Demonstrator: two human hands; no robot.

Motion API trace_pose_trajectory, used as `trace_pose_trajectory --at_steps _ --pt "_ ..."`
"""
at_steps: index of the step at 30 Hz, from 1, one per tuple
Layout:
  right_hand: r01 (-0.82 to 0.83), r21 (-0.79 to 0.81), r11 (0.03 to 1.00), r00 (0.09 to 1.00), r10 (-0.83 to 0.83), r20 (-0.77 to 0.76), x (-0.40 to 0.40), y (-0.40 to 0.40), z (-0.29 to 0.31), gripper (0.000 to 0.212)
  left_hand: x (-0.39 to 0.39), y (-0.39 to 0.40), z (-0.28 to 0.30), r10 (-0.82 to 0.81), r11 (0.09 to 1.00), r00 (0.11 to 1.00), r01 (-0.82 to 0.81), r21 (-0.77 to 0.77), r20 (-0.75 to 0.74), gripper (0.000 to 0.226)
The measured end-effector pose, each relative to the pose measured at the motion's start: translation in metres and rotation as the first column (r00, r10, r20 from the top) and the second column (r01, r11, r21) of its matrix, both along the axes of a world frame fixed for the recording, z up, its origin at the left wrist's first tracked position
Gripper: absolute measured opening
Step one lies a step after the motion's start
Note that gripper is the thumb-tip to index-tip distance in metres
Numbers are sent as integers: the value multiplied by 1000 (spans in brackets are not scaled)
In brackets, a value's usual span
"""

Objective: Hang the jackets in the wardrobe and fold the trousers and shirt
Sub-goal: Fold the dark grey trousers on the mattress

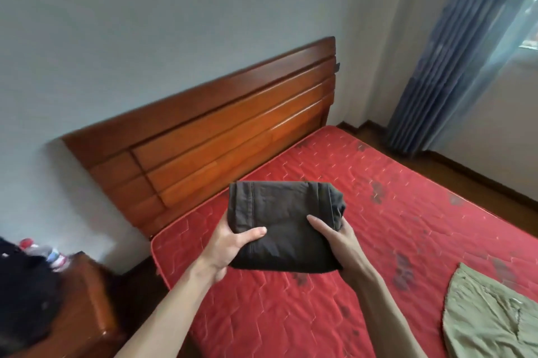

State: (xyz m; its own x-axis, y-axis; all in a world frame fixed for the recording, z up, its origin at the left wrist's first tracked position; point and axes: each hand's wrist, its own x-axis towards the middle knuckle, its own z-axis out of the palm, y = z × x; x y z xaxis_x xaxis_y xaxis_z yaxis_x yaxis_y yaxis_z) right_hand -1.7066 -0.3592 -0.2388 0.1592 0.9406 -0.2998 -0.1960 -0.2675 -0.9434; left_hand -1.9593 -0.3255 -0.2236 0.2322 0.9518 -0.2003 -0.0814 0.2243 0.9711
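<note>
Both grips were closed on the folded trousers (281, 225): the left hand (230, 247) held the left edge with its thumb laid across the top and its fingers underneath, and the right hand (334, 238) held the right edge the same way, thumb on top, fingers curled under the cloth. The trousers, dark brown and folded into a compact rectangle with seams showing along the far edge, were held level in the air above the bed (378, 183), toward its head end and not touching it. The bed's red quilted mattress had dark faded patches scattered over it. On it, near the right edge of the view and well apart from the trousers, lay an olive-green garment (492, 317), spread loosely and partly cut off by the frame. Behind the trousers stood the wooden headboard (221, 130) against a pale wall. At lower left was a wooden nightstand (84, 308) with a dark blurred heap and some small things, too blurred to tell, on top. A blue curtain (454, 60) hung at right.
</note>
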Motion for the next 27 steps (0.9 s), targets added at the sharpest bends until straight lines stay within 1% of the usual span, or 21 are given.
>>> trace_pose_trajectory --at_steps 4,8,10,12,14,17,19,21,24,27 --pt "-130 26 991 991 131 -31 -66 20 17 61 -68 -11 15 114 993 993 -114 30 -1 58" --pt "-243 41 969 970 243 3 -134 38 32 63 -137 -23 23 238 970 971 -238 47 7 69" --pt "-340 20 940 940 340 -19 -169 45 37 63 -172 -29 26 303 951 953 -303 60 1 71" --pt "-450 -23 893 890 447 -92 -205 50 42 63 -209 -37 29 356 932 934 -355 70 -9 70" --pt "-514 -49 856 853 504 -138 -242 55 44 67 -246 -44 33 396 916 918 -393 81 -25 65" --pt "-541 -23 841 833 532 -149 -301 62 43 71 -298 -53 36 457 888 888 -453 83 -45 63" --pt "-536 0 844 836 531 -139 -342 65 42 68 -333 -58 37 495 868 868 -491 82 -41 66" --pt "-524 38 851 847 526 -85 -382 67 42 61 -368 -64 38 534 844 844 -530 76 -44 68" --pt "-501 105 859 864 503 9 -442 67 45 48 -420 -73 37 579 815 814 -577 58 -36 64" --pt "-511 139 848 859 509 50 -501 67 46 38 -470 -82 36 621 783 783 -619 59 -38 66"
